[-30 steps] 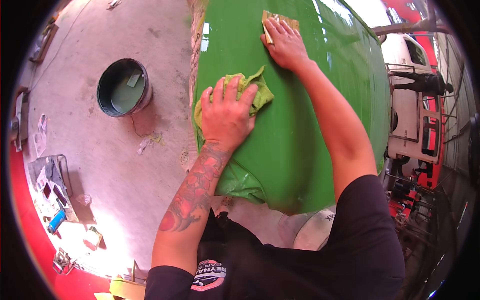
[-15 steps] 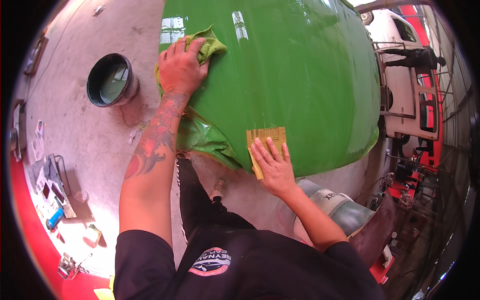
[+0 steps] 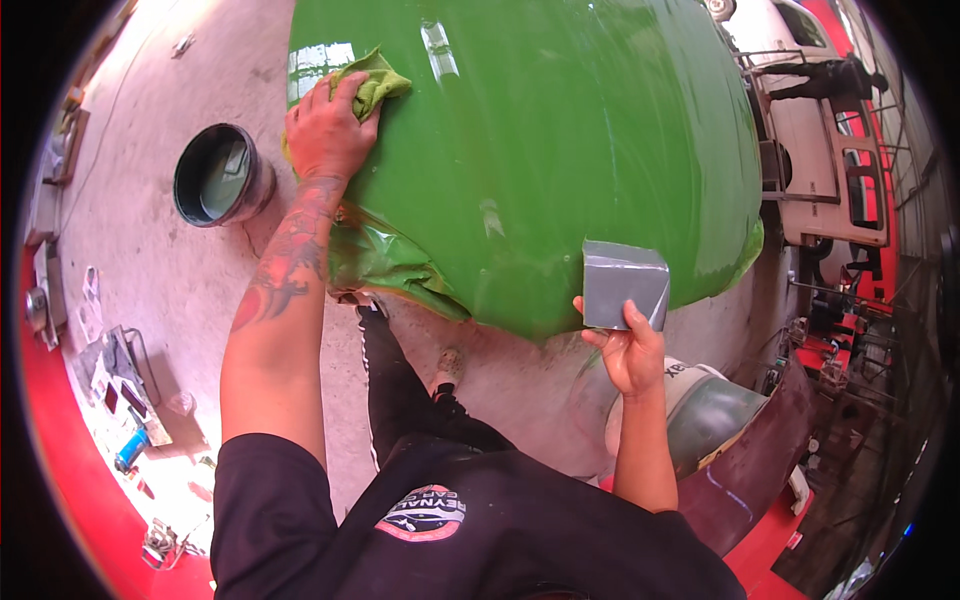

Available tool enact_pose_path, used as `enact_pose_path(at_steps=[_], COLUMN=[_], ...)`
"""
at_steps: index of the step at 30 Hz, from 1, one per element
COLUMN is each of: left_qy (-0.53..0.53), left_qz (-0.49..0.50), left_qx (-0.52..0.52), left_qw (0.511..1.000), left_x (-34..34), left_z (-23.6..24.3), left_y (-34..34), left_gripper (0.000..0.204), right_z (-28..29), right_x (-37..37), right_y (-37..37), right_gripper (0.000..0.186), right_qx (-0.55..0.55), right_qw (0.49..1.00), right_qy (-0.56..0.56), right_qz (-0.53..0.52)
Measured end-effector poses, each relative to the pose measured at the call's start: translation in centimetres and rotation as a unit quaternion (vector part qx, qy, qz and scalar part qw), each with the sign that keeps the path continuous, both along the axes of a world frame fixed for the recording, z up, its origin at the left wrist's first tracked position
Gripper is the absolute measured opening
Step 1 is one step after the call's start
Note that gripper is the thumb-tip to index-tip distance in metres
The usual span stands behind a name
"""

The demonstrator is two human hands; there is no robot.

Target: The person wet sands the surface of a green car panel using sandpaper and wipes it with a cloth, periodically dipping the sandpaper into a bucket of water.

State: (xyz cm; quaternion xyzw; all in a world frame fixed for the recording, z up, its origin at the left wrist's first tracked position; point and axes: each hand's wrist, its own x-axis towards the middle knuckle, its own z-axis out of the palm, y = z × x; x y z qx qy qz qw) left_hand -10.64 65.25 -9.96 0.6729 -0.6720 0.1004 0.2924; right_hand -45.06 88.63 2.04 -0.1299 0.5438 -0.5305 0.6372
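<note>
A large, glossy green car panel (image 3: 530, 150), shaped like a hood, spreads out in front of me with wet streaks on it. My left hand (image 3: 325, 135) is closed on a crumpled green cloth (image 3: 380, 82), pressing it against the panel's left edge. At the near right edge, my right hand (image 3: 635, 350) holds up a folded sheet of sandpaper (image 3: 622, 285), palm up, thumb on top. The sheet's grey abrasive face is turned upward. Most fingers of that hand are hidden behind the sheet.
A black bucket (image 3: 262, 190) of cloudy water stands on the concrete floor (image 3: 120, 180) at left. Green plastic-like sheeting (image 3: 390, 265) hangs at the panel's near left corner. Other curved body panels (image 3: 705, 415) are at lower right. A white vehicle (image 3: 800, 160) and a person (image 3: 825, 82) are farther right.
My right hand has lifted off the panel and moved right, flipping the sandpaper from its printed yellow-brown back to its grey face. My left hand stays on the cloth.
</note>
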Motion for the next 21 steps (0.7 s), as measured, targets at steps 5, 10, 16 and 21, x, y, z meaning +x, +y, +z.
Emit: enact_pose_path(at_steps=[5,10,16,21], left_qy=[-0.002,0.002,-0.015,-0.012], left_qz=[0.007,-0.004,0.003,-0.001], left_qx=[0.004,0.001,0.008,-0.001], left_qw=[1.000,1.000,1.000,1.000], left_x=[0.1,0.3,0.4,0.4], left_z=[0.1,0.0,0.3,0.0], left_y=[0.0,-0.1,0.0,0.0], left_gripper=[0.041,0.041,0.040,0.040], right_z=[-0.7,-1.1,-0.8,-0.7], right_x=[0.1,-0.3,0.2,0.2], right_y=[0.3,0.9,0.9,0.5], right_gripper=[0.042,0.034,0.027,0.036], right_qx=[-0.016,0.007,0.000,-0.027], right_qw=[0.992,0.980,0.992,0.988], right_qy=[0.125,0.198,0.115,0.144], right_qz=[-0.002,0.014,-0.052,-0.051])
